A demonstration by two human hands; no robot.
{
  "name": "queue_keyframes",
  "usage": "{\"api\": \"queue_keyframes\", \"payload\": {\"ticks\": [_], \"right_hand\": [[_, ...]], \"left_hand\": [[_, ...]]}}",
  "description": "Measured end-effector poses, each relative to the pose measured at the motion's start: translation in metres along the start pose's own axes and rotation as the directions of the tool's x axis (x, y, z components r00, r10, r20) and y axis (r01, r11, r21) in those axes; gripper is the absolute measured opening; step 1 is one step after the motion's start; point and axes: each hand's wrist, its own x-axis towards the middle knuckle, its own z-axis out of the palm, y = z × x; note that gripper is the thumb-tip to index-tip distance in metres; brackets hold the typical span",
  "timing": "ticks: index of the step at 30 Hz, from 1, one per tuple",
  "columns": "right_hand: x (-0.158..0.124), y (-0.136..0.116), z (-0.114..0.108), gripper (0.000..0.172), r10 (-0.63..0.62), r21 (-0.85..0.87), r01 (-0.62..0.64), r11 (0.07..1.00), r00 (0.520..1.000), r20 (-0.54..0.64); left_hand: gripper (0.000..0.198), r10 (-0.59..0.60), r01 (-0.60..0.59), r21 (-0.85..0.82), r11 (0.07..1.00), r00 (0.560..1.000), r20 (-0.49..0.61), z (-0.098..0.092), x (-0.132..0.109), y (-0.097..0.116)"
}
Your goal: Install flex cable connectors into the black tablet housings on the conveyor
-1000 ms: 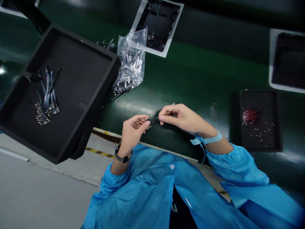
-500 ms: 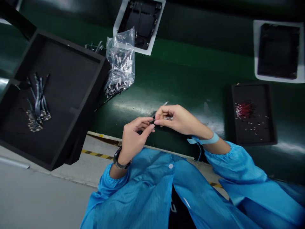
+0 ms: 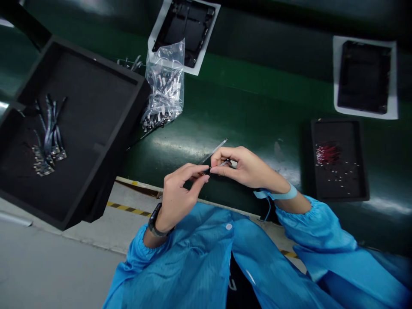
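Observation:
Close together over the near edge of the green bench, my two hands meet fingertip to fingertip. My left hand (image 3: 182, 191), wearing a dark wristwatch, pinches a small dark part (image 3: 206, 171) between thumb and fingers. From the other side, my right hand (image 3: 240, 166), with a light blue wrist strap (image 3: 285, 193), is closed at the same part, thumb against forefinger. A thin silvery strip (image 3: 216, 149) slants up and away behind the fingers; its lower end is hidden. Another short greyish piece (image 3: 225, 163) shows inside my right hand. The exact kind of these pieces is too small to tell.
At left, a black tray (image 3: 112, 124) holds a bundle of flat cables (image 3: 51, 133). Beside it lies a clear bag (image 3: 165, 86) of similar cables. Dark panels (image 3: 201, 25) (image 3: 365, 77) rest on white sheets behind. A smaller black tray (image 3: 343, 195) at right holds red-and-white pieces (image 3: 327, 153).
My hands stay pinched together, with the fingers slightly rearranged. More of the silvery strip shows behind them. The view has shifted slightly.

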Motion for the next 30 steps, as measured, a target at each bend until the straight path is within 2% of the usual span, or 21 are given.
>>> {"api": "queue_keyframes", "payload": {"ticks": [10, 17, 25, 30], "right_hand": [[-0.003, -0.003, 0.002, 0.015, -0.056, -0.047, 0.055, 0.997, 0.998, -0.026], [-0.006, -0.007, 0.000, 0.009, -0.072, -0.037, 0.071, 0.997, 0.996, -0.049], [-0.006, -0.010, -0.002, 0.009, -0.116, -0.064, 0.113, 0.992, 0.993, -0.038], [-0.007, -0.008, -0.002, 0.009, -0.112, -0.036, 0.111, 0.993, 0.993, -0.025]], "left_hand": [[0.027, 0.197, -0.191, 0.110, 0.975, 0.979, -0.050, 0.005, -0.004, 0.004], [0.030, 0.234, -0.228, 0.101, 0.968, 0.971, -0.053, 0.009, -0.005, 0.005], [0.034, 0.348, -0.334, 0.189, 0.923, 0.936, -0.046, 0.010, -0.007, 0.004], [0.038, 0.344, -0.312, 0.281, 0.908, 0.936, -0.073, 0.012, -0.008, 0.006]]}}
